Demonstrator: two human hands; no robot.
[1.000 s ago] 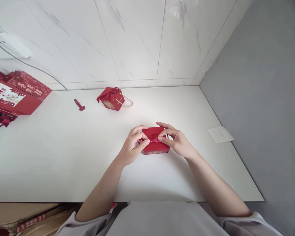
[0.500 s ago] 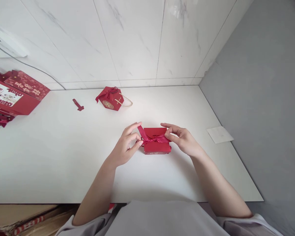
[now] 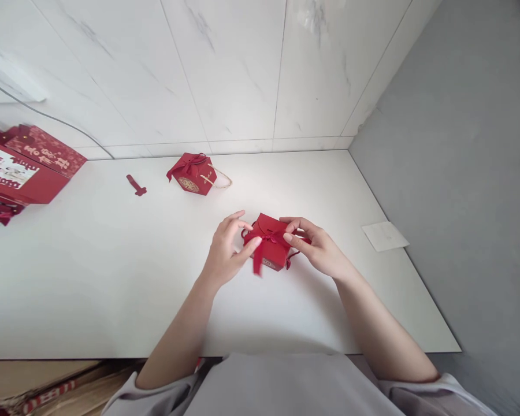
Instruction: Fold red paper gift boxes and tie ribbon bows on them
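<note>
A small red gift box point(image 3: 275, 254) sits turned at an angle on the white table, with a dark red ribbon point(image 3: 257, 264) knotted across its lid. My left hand point(image 3: 229, 249) is at its left side, thumb pressed on the ribbon by the knot and curled index finger close to the lid. One ribbon tail hangs over the front from under that thumb. At the right, my right hand point(image 3: 318, 247) pinches the ribbon between thumb and index finger. Dark red cord loops show at both sides of the box.
Behind stands another red box point(image 3: 195, 174) with a bow and gold rope handle. A small red tag point(image 3: 136, 185) lies left of it. Larger red packages point(image 3: 54, 179) fill the far left. White paper point(image 3: 385, 236) rests by the grey wall. Cardboard point(image 3: 34, 375) shows below the table edge.
The box has turned clockwise and shifted slightly left. The ribbon tail my left hand held up at the back now hangs down over the front. My left thumb has moved inward onto the ribbon.
</note>
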